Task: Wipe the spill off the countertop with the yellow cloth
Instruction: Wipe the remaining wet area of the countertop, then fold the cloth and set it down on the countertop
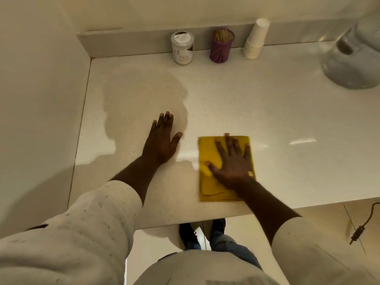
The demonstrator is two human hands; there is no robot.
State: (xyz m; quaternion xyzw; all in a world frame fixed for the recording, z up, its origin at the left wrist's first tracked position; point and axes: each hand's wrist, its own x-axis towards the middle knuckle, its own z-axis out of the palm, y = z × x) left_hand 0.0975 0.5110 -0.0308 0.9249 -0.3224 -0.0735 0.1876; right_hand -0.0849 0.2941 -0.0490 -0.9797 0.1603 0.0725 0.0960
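A folded yellow cloth [207, 149] lies flat on the white countertop [267, 112] near its front edge. My right hand [232, 161] presses down on the cloth, palm flat and fingers spread. My left hand [162, 138] rests flat on the bare counter just left of the cloth, fingers together and pointing away, holding nothing. A thin wet streak [187, 159] glistens between the two hands, touching the cloth's left edge. The dark patch left of my left hand looks like a shadow, though I cannot tell for sure.
Along the back ledge stand a white jar [182, 48], a purple holder of toothpicks [222, 46] and a stack of white paper cups [256, 39]. A grey appliance [353, 58] sits far right. A wall [41, 99] bounds the counter's left side. A cord [362, 225] hangs lower right.
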